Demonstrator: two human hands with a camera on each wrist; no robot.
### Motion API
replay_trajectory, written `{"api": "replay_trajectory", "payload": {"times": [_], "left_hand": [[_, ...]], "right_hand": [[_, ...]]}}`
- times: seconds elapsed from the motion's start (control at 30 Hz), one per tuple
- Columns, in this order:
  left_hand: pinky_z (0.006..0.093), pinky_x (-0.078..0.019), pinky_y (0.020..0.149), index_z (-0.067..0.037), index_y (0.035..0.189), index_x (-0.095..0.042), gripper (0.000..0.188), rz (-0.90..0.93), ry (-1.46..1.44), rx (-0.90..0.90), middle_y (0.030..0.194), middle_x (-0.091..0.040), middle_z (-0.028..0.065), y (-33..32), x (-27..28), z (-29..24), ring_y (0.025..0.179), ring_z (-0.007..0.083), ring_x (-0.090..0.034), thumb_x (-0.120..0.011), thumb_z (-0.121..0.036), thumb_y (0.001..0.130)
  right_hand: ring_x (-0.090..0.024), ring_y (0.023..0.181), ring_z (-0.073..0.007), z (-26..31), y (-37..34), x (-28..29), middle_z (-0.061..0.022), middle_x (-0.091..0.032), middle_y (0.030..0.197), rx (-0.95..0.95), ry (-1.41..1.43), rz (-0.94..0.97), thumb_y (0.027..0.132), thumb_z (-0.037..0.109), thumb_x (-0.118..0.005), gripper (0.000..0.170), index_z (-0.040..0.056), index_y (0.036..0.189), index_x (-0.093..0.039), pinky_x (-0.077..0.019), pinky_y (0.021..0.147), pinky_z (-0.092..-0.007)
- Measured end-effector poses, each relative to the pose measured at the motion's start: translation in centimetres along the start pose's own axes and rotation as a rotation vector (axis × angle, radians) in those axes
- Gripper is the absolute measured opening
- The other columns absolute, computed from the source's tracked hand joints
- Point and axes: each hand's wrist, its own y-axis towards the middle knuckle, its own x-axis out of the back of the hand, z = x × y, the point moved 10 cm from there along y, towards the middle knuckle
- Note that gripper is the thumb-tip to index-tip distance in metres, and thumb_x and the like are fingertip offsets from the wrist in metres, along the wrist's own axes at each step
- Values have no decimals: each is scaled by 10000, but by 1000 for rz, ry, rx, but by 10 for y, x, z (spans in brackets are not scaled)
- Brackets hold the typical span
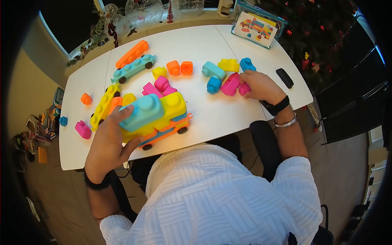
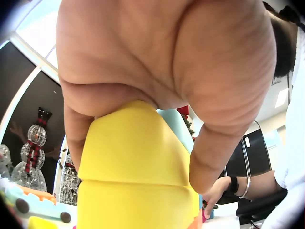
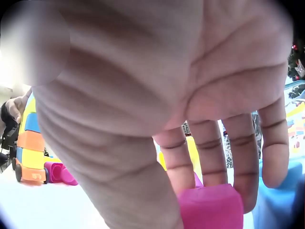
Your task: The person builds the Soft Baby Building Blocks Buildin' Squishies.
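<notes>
The head camera is looking forward and down across the table (image 1: 220,118), from its near edge to its far edge. The wrist cameras are peering very closely past the left hand (image 2: 162,62) and right hand (image 3: 228,81), each also catching the other hand. All three views are sharing the block vehicle (image 1: 169,116) by the near edge.

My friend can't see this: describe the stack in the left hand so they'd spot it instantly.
On the white table, at the near edge, the left hand grips a wheeled stack. A light-blue block tops yellow, orange and blue layers; unlike the turquoise wheeled base farther back, it stands tall.
</notes>
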Motion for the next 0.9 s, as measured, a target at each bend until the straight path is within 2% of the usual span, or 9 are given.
{"api": "replay_trajectory", "payload": {"times": [0.13, 0.2, 0.3, 0.37, 0.5, 0.6, 0.67, 0.87, 0.9], "left_hand": [[500, -545, 973, 7, 1495, -449, 790, -10, 24, -55, 1367, -629, 272, 5, -2, -6, 1119, 500, -655, -902, -105, 857], [500, -545, 973, 0, 1498, -449, 783, -16, 33, -79, 1358, -629, 268, 9, -3, -8, 1122, 502, -653, -896, -103, 864], [502, -544, 976, -27, 1507, -456, 766, -6, -1, -75, 1342, -626, 259, 12, -8, -8, 1144, 502, -646, -886, -100, 877], [503, -543, 979, -49, 1512, -462, 758, 3, -33, -60, 1336, -625, 253, 15, -10, -7, 1163, 500, -643, -881, -98, 883], [507, -535, 1005, -103, 1526, -481, 745, 9, -74, -43, 1345, -601, 233, 17, -18, -5, 1211, 498, -628, -873, -96, 893], [509, -531, 1022, -109, 1535, -479, 751, 15, -68, -48, 1349, -591, 224, 19, -19, -6, 1228, 496, -623, -871, -96, 895], [509, -530, 1029, -106, 1541, -473, 760, 9, -21, -69, 1349, -589, 221, 18, -17, -8, 1232, 495, -623, -871, -95, 893], [529, -525, 1034, -91, 1545, -462, 770, 13, -3, -67, 1340, -605, 242, 19, -19, -8, 1230, 502, -619, -868, -107, 891], [521, -501, 1087, -45, 1535, -452, 781, 17, 20, -72, 1348, -634, 259, 20, -18, -9, 1240, 487, -633, -881, -114, 887]], "right_hand": [[-691, 978, -391, 12, 1, 15, -147, -660, 1050, -31, -103, 1, 794, 159, -859, 379, 78, 1111, -668, -565, 834, -487], [-698, 960, -380, 50, -9, 65, -139, -660, 1016, 52, -20, -192, 819, 162, -839, 344, 77, 1111, -678, -577, 813, -472], [-706, 916, -344, 100, -15, 99, -122, -679, 1035, 251, 181, -296, 901, 215, -838, 356, 87, 1200, -694, -581, 787, -435], [-718, 975, -314, 142, -26, 125, -155, -718, 1129, 572, 466, -436, 980, 329, -804, 473, 48, 1334, -665, -580, 867, -386], [-717, 982, -299, 179, -25, 125, -149, -727, 1160, 679, 577, -537, 972, 304, -819, 472, 22, 1320, -669, -577, 877, -387], [-712, 982, -295, 189, -12, 104, -146, -718, 1136, 644, 550, -455, 955, 288, -838, 487, 8, 1313, -664, -577, 889, -381], [-706, 1043, -341, 188, -6, 93, -141, -711, 1152, 618, 579, -446, 960, 359, -814, 498, 48, 1313, -649, -582, 877, -417], [-694, 985, -354, 193, -11, 90, -131, -664, 1153, 651, 467, -443, 927, 320, -835, 498, 52, 1298, -639, -584, 831, -435], [-691, 979, -359, 194, -10, 89, -133, -649, 1153, 627, 446, -412, 908, 299, -849, 513, 53, 1302, -632, -584, 822, -438]]}}
